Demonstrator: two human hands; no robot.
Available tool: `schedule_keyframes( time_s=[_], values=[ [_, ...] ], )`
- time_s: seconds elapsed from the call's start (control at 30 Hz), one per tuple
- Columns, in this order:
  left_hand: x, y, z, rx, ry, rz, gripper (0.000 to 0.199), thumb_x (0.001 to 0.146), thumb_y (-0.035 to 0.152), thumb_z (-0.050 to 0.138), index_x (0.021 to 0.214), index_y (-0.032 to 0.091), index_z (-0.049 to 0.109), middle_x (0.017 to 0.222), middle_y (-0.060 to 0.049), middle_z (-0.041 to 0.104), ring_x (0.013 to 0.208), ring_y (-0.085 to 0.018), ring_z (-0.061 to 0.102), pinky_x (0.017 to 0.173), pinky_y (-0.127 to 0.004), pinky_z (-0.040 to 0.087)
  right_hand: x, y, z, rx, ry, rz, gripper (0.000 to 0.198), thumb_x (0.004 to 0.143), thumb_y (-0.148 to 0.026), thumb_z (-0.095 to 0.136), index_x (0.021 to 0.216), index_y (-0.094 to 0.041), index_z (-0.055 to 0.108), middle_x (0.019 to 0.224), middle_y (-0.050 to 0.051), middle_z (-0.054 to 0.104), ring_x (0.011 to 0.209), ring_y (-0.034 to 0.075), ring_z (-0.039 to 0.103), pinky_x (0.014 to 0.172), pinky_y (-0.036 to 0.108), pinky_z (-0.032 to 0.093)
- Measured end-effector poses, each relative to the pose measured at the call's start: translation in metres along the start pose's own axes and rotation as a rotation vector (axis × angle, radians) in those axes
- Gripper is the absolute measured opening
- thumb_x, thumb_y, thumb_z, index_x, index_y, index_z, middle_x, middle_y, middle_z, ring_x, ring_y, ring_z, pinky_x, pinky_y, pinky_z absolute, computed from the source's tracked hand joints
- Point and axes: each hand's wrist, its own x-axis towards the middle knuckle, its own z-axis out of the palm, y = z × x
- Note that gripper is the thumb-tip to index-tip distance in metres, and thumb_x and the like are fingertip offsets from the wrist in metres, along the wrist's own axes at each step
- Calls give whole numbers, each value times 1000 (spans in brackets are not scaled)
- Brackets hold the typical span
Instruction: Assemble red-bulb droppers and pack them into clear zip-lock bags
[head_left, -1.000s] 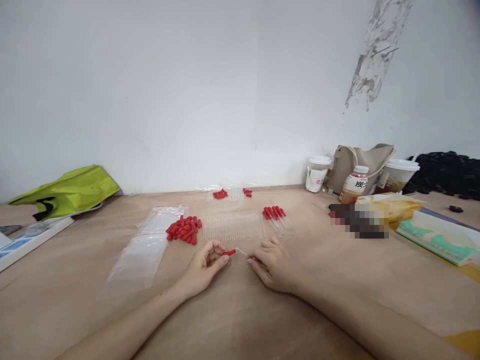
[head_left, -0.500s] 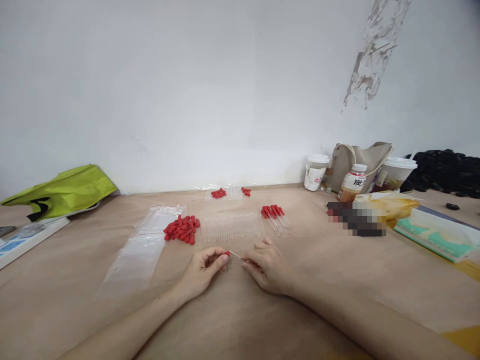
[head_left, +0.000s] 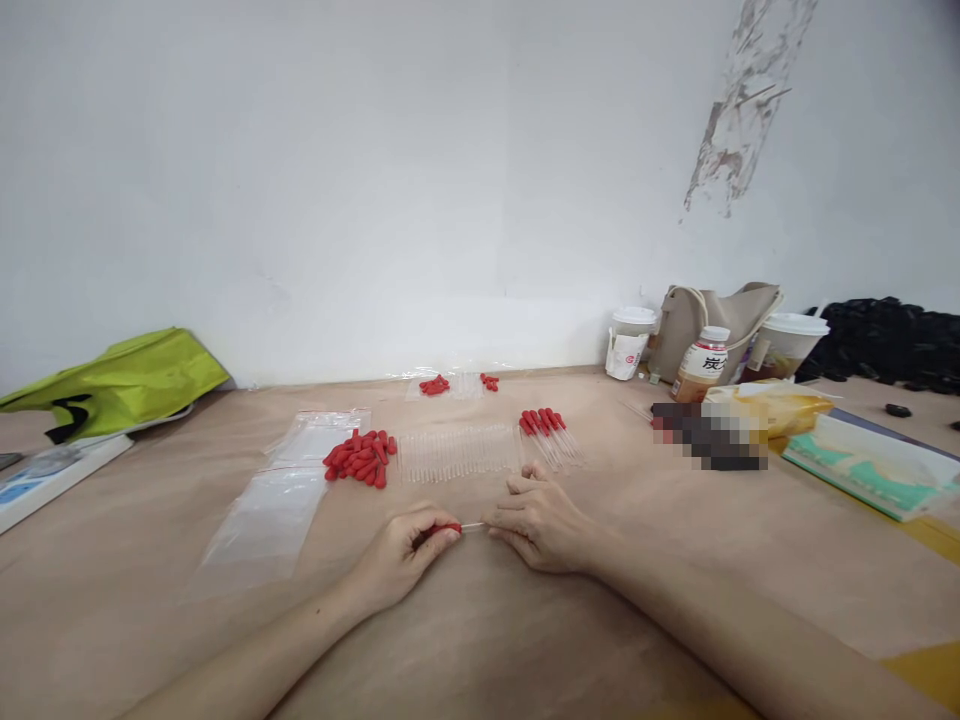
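My left hand is closed on a red rubber dropper bulb, mostly covered by the fingers. A thin clear dropper tube runs from the bulb's mouth to my right hand, whose thumb and forefinger pinch its other end. Beyond my hands lies a row of clear tubes, side by side. Left of the row is a heap of red bulbs. To its right, several droppers with red bulbs fitted on tubes lie together.
Clear zip bags lie flat at the left, near a lime-green bag. A packet with bulbs and tubes rests by the wall. Cups, a bottle, a beige handbag and a tissue pack stand or lie at the right.
The bulb and tube between my hands have come down slightly toward me and now lie nearly level in one line. Both hands keep their grip.
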Motion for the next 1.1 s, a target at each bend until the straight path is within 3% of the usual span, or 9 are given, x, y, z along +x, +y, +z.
schedule_keyframes(
  time_s=[0.27,0.5,0.67,0.8,0.93,1.0,1.1],
  values=[
    [-5,-7,6,131,-17,161,21,88,27,40,88,18,59,78,-4,59,69,-14,54,64,-23,42,-1,-7,1,107,-36,87,22,86,-25,41,80,-20,61,67,0,62,68,13,42,72,31,20],
    [-6,-4,6,139,-17,186,17,87,24,41,86,17,57,75,-4,57,65,-14,52,60,-23,39,4,-14,0,177,-76,134,25,86,-24,41,68,-17,57,64,-1,60,65,11,42,72,30,22],
    [-6,-3,5,153,-21,191,17,87,23,41,86,17,57,75,-4,57,65,-14,52,60,-23,40,7,-16,1,196,-91,145,25,87,-24,40,72,-19,59,65,-2,60,67,12,44,72,30,22],
    [-5,-6,3,196,-10,205,17,87,21,41,92,18,57,81,-4,59,71,-14,55,65,-24,43,10,-20,-4,92,-92,156,23,85,-26,42,73,-19,60,70,0,61,69,13,44,70,30,23],
    [-5,-15,-1,210,83,185,22,86,23,44,106,22,55,97,-6,59,84,-16,56,75,-27,44,10,-19,-13,-68,-136,133,20,80,-23,47,69,-18,62,72,4,61,70,15,47,69,31,26],
    [-5,-20,-4,214,162,98,28,85,26,45,113,22,50,100,-6,57,85,-17,56,75,-29,46,9,-8,-18,-81,-105,230,19,78,-20,46,68,-17,63,70,4,61,68,15,49,67,30,28],
    [-4,-25,-11,246,253,4,27,85,29,46,110,21,49,93,-5,58,79,-17,56,69,-29,47,7,28,-24,-22,6,554,22,78,-19,44,64,-16,61,66,4,61,61,13,50,58,25,30]
  ],
)
